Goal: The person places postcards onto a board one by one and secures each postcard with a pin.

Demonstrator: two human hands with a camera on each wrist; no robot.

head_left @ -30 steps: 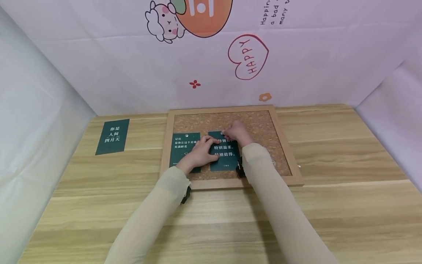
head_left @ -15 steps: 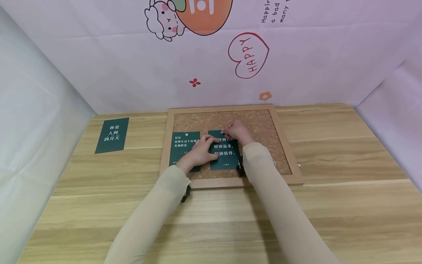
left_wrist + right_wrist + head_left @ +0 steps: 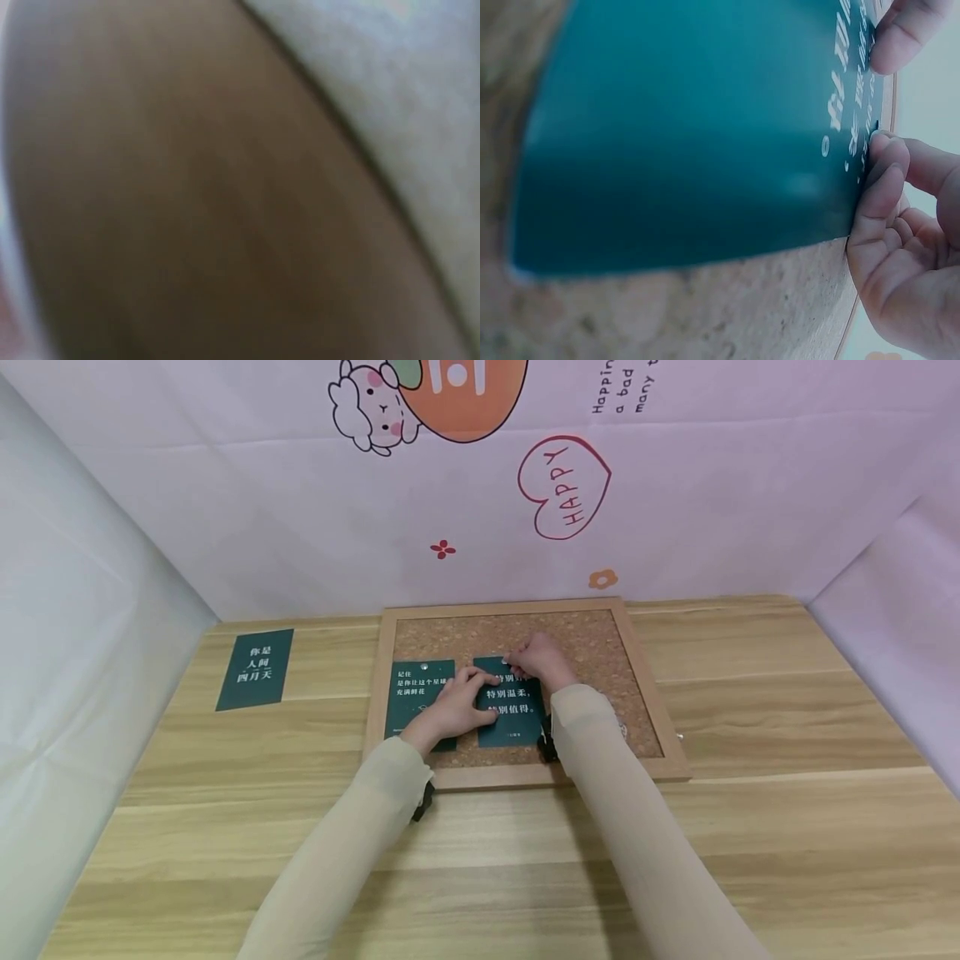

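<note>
The right hand has thumb and fingertips pinched together at the top edge of the middle green card, closed on a small pale thing, probably a pin. The left hand lies with thumb and fingers spread, their tips resting on that card's left side. Over the past second neither hand has visibly shifted and the card has stayed put; I take this as a steady press at one spot, with the fastening perhaps not finished.

The card lies on the cork board, near the middle. Just left of it is another green card, a shiny pin at its top; the left hand and wrist cover part of it. The right sleeve crosses the lower right of the board, partly hiding some clear or silvery bits too small to make out. A third green card lies on the table, well apart to the left. The left wrist view is too blurred to help.
</note>
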